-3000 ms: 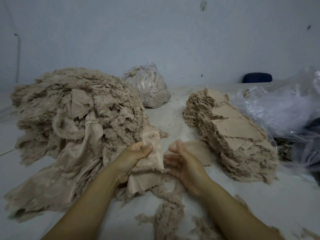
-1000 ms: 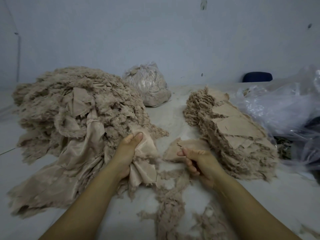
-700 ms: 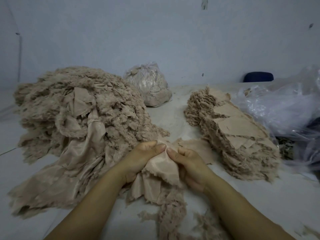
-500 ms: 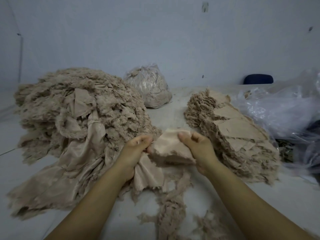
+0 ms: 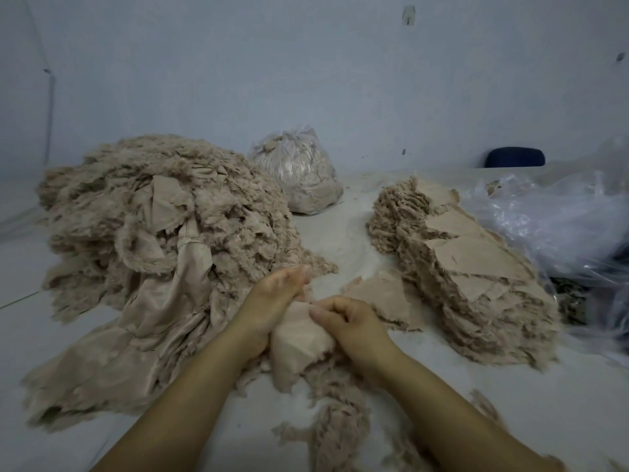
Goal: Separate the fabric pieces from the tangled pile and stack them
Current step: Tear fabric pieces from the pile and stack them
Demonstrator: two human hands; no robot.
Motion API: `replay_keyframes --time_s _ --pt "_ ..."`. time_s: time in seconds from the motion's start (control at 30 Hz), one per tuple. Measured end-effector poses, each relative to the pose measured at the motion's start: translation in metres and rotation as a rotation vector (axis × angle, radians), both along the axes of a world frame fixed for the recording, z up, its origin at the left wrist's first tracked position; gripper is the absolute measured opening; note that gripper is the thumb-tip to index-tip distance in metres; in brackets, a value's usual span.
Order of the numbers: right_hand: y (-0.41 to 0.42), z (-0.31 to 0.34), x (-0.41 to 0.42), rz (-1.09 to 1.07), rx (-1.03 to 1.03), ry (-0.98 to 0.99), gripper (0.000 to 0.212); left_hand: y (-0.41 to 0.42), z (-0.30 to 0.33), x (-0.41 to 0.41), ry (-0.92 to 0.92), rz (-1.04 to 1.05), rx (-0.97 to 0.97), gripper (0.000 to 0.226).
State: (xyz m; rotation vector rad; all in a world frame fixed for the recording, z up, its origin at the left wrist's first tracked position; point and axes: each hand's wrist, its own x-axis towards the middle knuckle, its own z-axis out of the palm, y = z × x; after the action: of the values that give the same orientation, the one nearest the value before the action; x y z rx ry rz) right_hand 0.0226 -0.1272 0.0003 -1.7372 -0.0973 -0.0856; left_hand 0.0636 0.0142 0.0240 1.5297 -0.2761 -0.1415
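Far back near the wall: knotted clear plastic bag (image 5: 299,172) stuffed with beige fabric scraps. At far right: crumpled translucent plastic sheeting (image 5: 558,216), contents not discernible, with a dark blue rounded object (image 5: 515,157) beyond it. Across the left: big tangled pile of frayed beige fabric pieces (image 5: 153,226) on the pale grey table (image 5: 68,335), a long smooth beige cloth trailing out of it toward the near edge. To the right: long neat stack of flat beige cut pieces (image 5: 473,277), one loose piece lying just beside its near-left foot. Between pile and stack, near centre: both bare forearms reaching forward, hands close together. Left hand (image 5: 272,301) blurred, fingers extended forward, resting against a small beige fabric piece (image 5: 299,342). Right hand (image 5: 347,318) curled, fingertips pinching that same piece's top edge. Loose frayed beige threads (image 5: 340,427) strewn underneath, nearer still.
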Motion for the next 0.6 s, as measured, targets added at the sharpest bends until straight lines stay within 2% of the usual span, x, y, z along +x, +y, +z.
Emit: replay_keyframes --time_s 0.1,0.17,0.27,0.33,0.47,0.53,0.6 --pt "-0.001 0.001 0.002 -0.122 0.057 -0.084 0.018 0.005 -0.006 -0.003 0.067 -0.208 0.232 0.035" --pt "-0.003 0.001 0.001 -0.138 0.149 -0.067 0.023 0.004 -0.009 -0.003 0.141 -0.229 0.150 0.031" --pt "-0.007 0.001 -0.001 -0.103 0.226 0.017 0.032 0.001 -0.009 0.002 0.236 -0.120 -0.095 0.024" --pt "-0.010 0.003 -0.002 -0.078 0.241 0.025 0.032 -0.001 -0.008 0.002 0.258 -0.091 -0.145 0.021" --pt "-0.017 0.006 -0.005 -0.001 0.268 0.042 0.009 -0.008 -0.010 0.000 0.292 -0.056 -0.244 0.023" --pt "-0.024 0.007 -0.005 0.049 0.266 0.086 0.023 -0.010 -0.012 0.003 0.295 0.044 -0.263 0.020" --pt "-0.036 0.008 -0.007 0.133 0.191 0.156 0.033 -0.003 -0.015 0.013 0.294 0.276 -0.240 0.018"
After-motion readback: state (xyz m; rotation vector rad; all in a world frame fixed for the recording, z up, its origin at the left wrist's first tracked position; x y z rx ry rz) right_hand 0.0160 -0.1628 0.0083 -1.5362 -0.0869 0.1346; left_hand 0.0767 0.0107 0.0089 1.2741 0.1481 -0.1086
